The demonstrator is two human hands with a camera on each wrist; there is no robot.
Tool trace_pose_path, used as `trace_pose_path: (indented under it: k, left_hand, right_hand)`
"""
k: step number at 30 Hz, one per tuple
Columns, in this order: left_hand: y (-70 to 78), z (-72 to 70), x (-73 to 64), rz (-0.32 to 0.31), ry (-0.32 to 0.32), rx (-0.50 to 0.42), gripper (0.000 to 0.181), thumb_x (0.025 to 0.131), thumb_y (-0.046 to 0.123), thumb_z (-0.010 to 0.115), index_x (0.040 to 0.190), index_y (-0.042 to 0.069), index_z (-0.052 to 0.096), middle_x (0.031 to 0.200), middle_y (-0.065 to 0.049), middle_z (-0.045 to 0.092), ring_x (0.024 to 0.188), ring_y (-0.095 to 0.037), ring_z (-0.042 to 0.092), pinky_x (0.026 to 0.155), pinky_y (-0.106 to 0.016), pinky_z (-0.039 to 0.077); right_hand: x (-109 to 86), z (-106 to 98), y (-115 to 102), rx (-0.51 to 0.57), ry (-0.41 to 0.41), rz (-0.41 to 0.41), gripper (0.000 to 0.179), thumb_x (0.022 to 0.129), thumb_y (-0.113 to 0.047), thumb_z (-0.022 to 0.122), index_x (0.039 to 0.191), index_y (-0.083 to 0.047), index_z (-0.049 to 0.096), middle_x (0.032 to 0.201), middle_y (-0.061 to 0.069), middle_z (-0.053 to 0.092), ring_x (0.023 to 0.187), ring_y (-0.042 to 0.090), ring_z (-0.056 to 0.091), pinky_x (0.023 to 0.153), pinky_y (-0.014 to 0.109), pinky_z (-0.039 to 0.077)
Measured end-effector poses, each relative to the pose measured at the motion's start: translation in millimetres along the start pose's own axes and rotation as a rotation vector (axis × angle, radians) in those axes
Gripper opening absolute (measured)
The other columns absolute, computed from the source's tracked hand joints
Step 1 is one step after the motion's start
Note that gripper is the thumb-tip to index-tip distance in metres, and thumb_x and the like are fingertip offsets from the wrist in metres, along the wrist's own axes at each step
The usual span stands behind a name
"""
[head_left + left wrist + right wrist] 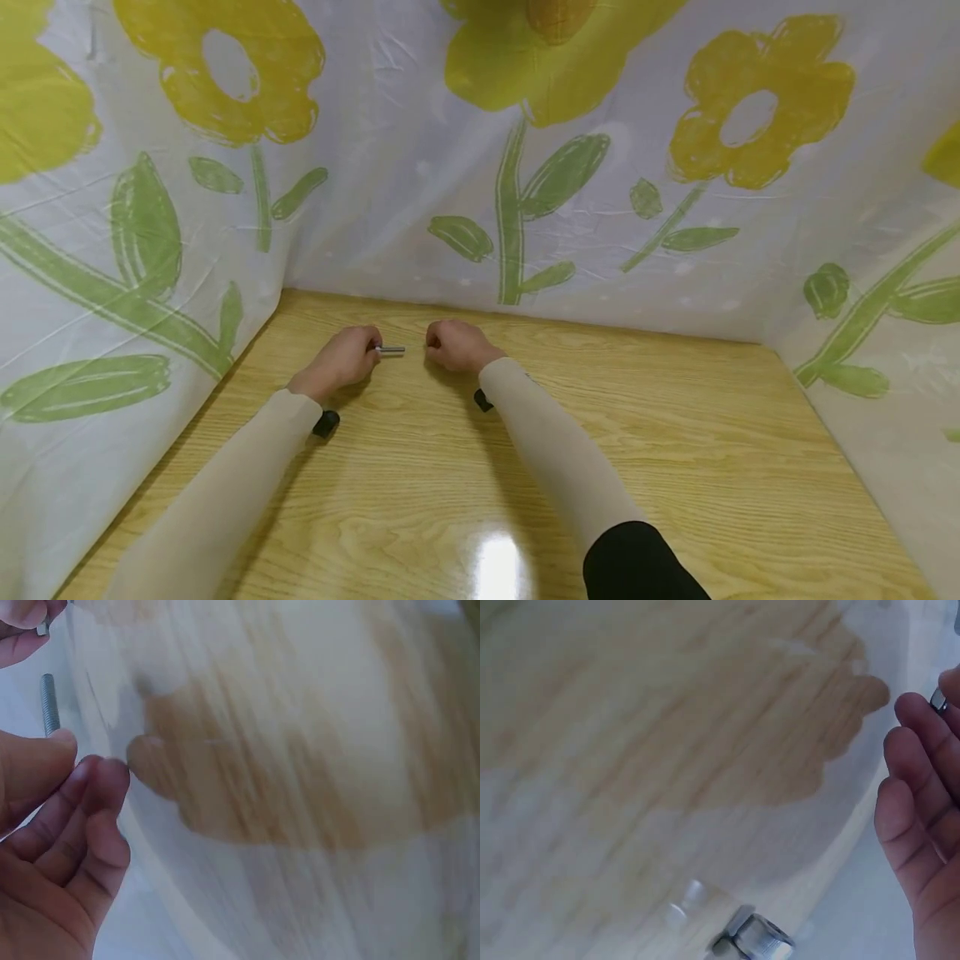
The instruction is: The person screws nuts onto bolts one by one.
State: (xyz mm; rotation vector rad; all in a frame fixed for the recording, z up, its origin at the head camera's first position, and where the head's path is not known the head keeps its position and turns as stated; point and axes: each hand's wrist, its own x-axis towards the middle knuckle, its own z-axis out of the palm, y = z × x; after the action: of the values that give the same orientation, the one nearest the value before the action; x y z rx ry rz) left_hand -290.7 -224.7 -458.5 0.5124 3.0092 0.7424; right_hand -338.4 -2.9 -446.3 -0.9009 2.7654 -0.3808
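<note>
A black sleeve sits closest; the left hand pinches a threaded bolt, the right hand a nut: lining up, I'd guess, next wanting a straight approach.

Wood-grain tabletop is spreading across the lower field; a bright glare patch is shining near the bottom edge. White sheet is hanging behind and along both sides, wrinkling in places. Large yellow flowers, with green stems and leaves, are patterning it.
</note>
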Motion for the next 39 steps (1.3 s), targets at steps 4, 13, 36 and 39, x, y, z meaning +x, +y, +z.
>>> trace_pose_path:
  k: [4, 13, 36, 39]
  left_hand:
    - [3.0, -0.1, -1.4, 0.021, 0.038, -0.042, 0.006, 0.090, 0.003, 0.059, 0.096, 0.003, 0.061, 0.083, -0.008, 0.062, 0.070, -0.020, 0.053, 0.065, -0.038, 0.046]
    - [20.7, 2.1, -4.1, 0.000, 0.076, -0.205, 0.005, 0.089, 0.002, 0.063, 0.093, 0.005, 0.061, 0.086, -0.007, 0.063, 0.079, -0.021, 0.059, 0.070, -0.039, 0.050]
    - [62.2, 19.4, -15.2, 0.011, 0.112, -0.392, 0.004, 0.089, 0.006, 0.065, 0.092, 0.007, 0.062, 0.085, -0.003, 0.063, 0.077, -0.017, 0.059, 0.067, -0.033, 0.050]
    - [69.0, 21.3, -16.4, 0.031, 0.121, -0.403, 0.005, 0.089, 0.005, 0.065, 0.092, 0.008, 0.063, 0.085, -0.003, 0.063, 0.076, -0.017, 0.059, 0.067, -0.033, 0.050]
  right_hand:
    - [-6.2, -1.0, -0.2, 0.089, 0.039, -0.018, 0.016, 0.096, -0.024, 0.058, 0.107, -0.014, 0.066, 0.101, -0.001, 0.065, 0.091, 0.012, 0.060, 0.081, 0.028, 0.049]
    - [-18.5, 0.4, 1.6, 0.274, 0.142, -0.064, 0.012, 0.092, -0.019, 0.064, 0.100, -0.011, 0.065, 0.093, -0.001, 0.065, 0.084, 0.010, 0.060, 0.076, 0.025, 0.049]
    - [-84.9, -6.3, 26.4, 0.474, 0.305, -0.066, 0.019, 0.087, -0.009, 0.059, 0.104, -0.001, 0.063, 0.088, -0.001, 0.062, 0.077, 0.012, 0.058, 0.069, 0.028, 0.050]
    - [-92.6, -6.4, 30.6, 0.475, 0.333, -0.060, 0.019, 0.086, -0.008, 0.059, 0.103, 0.000, 0.064, 0.086, -0.001, 0.062, 0.075, 0.012, 0.058, 0.067, 0.027, 0.050]
